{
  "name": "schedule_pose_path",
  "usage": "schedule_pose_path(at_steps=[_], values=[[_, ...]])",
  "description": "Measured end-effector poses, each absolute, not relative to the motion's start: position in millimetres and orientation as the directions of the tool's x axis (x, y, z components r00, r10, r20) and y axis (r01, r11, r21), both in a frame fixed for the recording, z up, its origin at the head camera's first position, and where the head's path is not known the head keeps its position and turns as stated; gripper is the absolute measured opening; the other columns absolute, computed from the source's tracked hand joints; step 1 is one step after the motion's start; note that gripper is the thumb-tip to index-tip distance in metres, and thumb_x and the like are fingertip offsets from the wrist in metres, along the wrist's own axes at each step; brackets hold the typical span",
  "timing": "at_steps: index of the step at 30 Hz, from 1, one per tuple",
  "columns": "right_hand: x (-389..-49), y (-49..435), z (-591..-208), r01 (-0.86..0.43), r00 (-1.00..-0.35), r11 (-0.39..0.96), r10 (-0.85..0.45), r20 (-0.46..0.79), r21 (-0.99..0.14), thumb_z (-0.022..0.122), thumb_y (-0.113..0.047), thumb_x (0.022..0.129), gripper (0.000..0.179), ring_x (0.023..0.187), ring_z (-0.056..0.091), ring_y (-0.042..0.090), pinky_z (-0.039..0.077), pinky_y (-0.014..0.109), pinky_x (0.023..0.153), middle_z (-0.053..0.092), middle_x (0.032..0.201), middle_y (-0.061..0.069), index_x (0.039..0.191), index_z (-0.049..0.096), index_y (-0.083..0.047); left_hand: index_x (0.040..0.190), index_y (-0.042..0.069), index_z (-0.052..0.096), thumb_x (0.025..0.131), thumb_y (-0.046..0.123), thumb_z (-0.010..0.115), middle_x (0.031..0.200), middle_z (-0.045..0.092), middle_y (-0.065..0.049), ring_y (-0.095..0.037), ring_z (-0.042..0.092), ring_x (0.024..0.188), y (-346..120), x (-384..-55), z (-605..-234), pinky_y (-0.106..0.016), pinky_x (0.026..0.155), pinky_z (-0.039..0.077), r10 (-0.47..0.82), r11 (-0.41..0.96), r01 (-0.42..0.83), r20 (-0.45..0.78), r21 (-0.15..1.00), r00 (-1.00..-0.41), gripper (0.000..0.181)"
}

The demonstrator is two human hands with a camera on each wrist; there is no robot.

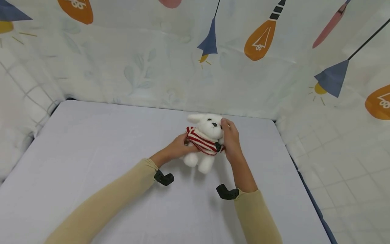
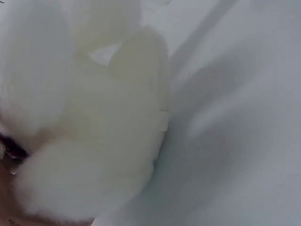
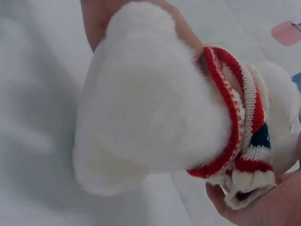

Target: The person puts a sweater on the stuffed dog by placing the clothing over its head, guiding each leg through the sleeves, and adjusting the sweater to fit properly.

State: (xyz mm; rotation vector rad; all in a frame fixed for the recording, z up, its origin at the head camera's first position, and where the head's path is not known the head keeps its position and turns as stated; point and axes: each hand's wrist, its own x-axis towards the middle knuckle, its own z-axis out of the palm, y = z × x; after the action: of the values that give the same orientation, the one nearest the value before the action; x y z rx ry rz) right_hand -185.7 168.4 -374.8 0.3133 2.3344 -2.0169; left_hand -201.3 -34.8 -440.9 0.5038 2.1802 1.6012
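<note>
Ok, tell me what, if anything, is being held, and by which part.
The white plush dog: the left hand holds its side at the striped sweater, the right hand the side of its head.

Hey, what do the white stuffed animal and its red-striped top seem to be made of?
The stuffed animal looks like matte plush, probably synthetic: its outline is fuzzy. The striped top seems matte knitted yarn, perhaps acrylic or wool: stitches show in the right wrist view.

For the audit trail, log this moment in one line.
left hand: grips plush toy | right hand: grips opposite side | striped top: on toy
</note>
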Motion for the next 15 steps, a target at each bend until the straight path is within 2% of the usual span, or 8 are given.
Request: schedule_pose_path(at_steps=[3, 6, 11, 15], values=[[-179.8, 172.1, -382.1, 0.189, -0.978, 0.171, 0.117, -0.170, -0.967, 0.045, -0.070, 0.079, 0.070, 0.130, 0.035, 0.014, 0.031, 0.042, 0.106, 0.035, 0.141, -0.007, 0.137, 0.035, -0.032, 0.123, 0.026, 0.048, 0.075, 0.045, 0.069, 0.118, 0.055, 0.001, -0.016, 0.051, 0.108, -34.6, -203.5, -442.0, -0.034, 0.088, 0.044, 0.488, 0.271, 0.030, -0.110, 0.962, -0.866, 0.056], [-174.3, 175.9, -392.1, 0.180, -0.984, 0.186, 0.039, -0.176, -0.966, 0.047, -0.066, 0.081, 0.067, 0.130, 0.036, 0.016, 0.033, 0.044, 0.105, 0.038, 0.140, -0.004, 0.137, 0.031, -0.033, 0.123, 0.025, 0.047, 0.075, 0.046, 0.069, 0.118, 0.055, 0.001, -0.016, 0.051, 0.108, -35.0, -204.9, -441.9, -0.035, 0.089, 0.043, 0.477, 0.260, 0.012, -0.118, 0.965, -0.871, 0.057], [-164.7, 177.1, -410.7, 0.170, -0.977, 0.192, -0.097, -0.191, -0.966, 0.060, -0.048, 0.083, 0.064, 0.119, 0.047, 0.019, 0.042, 0.039, 0.094, 0.046, 0.131, 0.001, 0.135, 0.030, -0.028, 0.126, 0.025, 0.047, 0.075, 0.049, 0.068, 0.122, 0.054, 0.002, -0.017, 0.050, 0.112, -34.8, -205.9, -441.9, -0.037, 0.094, 0.041, 0.473, 0.258, 0.007, -0.120, 0.966, -0.873, 0.060], [-158.7, 174.1, -422.1, 0.146, -0.967, 0.205, -0.177, -0.183, -0.968, 0.070, -0.033, 0.079, 0.070, 0.121, 0.044, 0.016, 0.039, 0.037, 0.097, 0.043, 0.133, -0.003, 0.135, 0.028, -0.026, 0.128, 0.025, 0.046, 0.075, 0.050, 0.067, 0.125, 0.053, 0.001, -0.018, 0.050, 0.114, -33.6, -205.9, -443.1, -0.039, 0.096, 0.041, 0.446, 0.261, 0.010, -0.112, 0.965, -0.888, 0.062]])
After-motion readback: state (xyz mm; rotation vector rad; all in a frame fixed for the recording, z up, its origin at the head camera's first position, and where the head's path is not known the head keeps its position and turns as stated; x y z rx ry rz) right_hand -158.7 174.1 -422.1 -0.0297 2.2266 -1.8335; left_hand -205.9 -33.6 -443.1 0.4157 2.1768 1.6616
